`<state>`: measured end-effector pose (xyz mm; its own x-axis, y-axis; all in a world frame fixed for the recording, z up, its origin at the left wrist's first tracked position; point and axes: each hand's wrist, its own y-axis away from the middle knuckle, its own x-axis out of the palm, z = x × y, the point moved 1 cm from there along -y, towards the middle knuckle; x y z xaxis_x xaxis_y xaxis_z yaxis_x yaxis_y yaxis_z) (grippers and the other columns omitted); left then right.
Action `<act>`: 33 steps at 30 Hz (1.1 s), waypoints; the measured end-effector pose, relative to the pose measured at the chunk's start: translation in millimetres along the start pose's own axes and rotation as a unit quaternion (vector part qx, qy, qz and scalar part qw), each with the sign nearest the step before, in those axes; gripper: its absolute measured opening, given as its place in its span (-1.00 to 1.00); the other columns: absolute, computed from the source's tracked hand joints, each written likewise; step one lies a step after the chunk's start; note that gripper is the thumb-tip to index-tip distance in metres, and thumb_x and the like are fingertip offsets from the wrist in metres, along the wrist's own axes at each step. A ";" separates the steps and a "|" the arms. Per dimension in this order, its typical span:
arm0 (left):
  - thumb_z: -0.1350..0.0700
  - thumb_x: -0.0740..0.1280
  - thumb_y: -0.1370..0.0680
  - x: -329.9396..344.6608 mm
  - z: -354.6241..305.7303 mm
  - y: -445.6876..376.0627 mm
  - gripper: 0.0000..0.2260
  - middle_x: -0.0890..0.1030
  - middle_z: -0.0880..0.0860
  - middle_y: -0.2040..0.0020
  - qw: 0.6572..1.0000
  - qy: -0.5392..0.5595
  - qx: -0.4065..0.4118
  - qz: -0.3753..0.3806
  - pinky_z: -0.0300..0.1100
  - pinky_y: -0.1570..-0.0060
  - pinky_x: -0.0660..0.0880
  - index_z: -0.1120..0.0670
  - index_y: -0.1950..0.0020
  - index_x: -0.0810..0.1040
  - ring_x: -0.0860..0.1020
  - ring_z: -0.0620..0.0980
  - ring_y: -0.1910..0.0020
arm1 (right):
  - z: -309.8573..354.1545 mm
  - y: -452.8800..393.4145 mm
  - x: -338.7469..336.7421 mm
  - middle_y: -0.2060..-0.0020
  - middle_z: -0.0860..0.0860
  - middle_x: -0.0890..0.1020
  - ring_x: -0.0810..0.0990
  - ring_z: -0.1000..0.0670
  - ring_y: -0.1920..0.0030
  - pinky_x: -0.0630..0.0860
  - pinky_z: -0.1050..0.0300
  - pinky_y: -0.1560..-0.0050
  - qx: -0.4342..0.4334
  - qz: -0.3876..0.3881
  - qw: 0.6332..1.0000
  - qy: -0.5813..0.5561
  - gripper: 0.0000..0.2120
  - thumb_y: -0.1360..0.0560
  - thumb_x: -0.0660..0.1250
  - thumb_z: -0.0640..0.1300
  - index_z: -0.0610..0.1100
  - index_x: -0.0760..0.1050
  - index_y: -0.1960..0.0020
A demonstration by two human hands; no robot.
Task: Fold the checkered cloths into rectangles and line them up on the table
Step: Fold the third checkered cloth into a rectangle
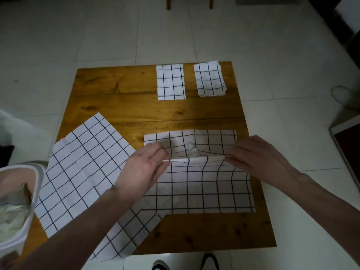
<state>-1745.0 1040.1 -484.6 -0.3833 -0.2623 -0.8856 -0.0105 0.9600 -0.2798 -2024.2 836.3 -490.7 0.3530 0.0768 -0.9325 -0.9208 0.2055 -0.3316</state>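
While both hands, left [145, 168] & right [255, 154], pinch white black-grid cloth [202, 184] mid-fold nr wooden table [120, 106] front edge, I'd watch: uneven pull skews crease.

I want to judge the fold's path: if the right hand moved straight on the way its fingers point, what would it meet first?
The right hand points left along the lifted cloth edge, so it would likely meet the left hand first.

Looks like a room in someone's home: pale tiled floor [97, 36], low wooden surface [120, 90], chair legs [168, 3] far off, white bin [23, 201] near left.
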 end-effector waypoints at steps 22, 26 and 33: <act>0.21 0.37 -0.60 -17.2 14.0 35.4 -0.74 0.69 0.03 -0.22 0.996 -0.081 0.021 -0.017 0.01 -0.11 0.65 0.12 -0.27 0.68 0.67 0.04 -0.18 | 38.1 20.1 -8.9 -0.06 -0.08 0.72 0.67 -0.13 -0.03 0.46 -0.01 -0.22 0.076 -0.033 0.988 0.133 -0.71 -0.52 0.39 -0.27 -0.15 0.70 -0.21; 0.24 0.33 -0.53 16.1 12.4 67.3 -0.61 0.69 0.06 -0.26 0.996 -0.087 0.014 0.014 -0.04 -0.13 0.67 0.13 -0.35 0.65 0.69 0.01 -0.20 | 59.4 48.7 19.6 -0.03 -0.09 0.74 0.74 -0.14 0.02 0.68 -0.13 -0.06 0.139 0.046 0.984 0.101 -0.41 -0.13 0.74 -0.31 -0.14 0.73 -0.14; 0.31 0.36 -0.44 59.7 4.6 111.0 -0.53 0.68 0.11 -0.28 0.994 -0.084 0.014 0.069 -0.01 -0.14 0.65 0.17 -0.36 0.63 0.68 0.05 -0.21 | 80.4 90.7 59.7 -0.12 -0.09 0.74 0.76 -0.11 -0.03 0.70 -0.07 0.03 0.179 0.132 0.972 0.080 -0.35 -0.06 0.77 -0.30 -0.12 0.73 -0.13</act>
<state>-1764.8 1130.5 -570.3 -0.2207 -0.1440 -0.9646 0.0571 0.9854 -0.1602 -2073.3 938.0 -564.9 0.0555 0.0265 -0.9981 -0.8489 0.5276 -0.0332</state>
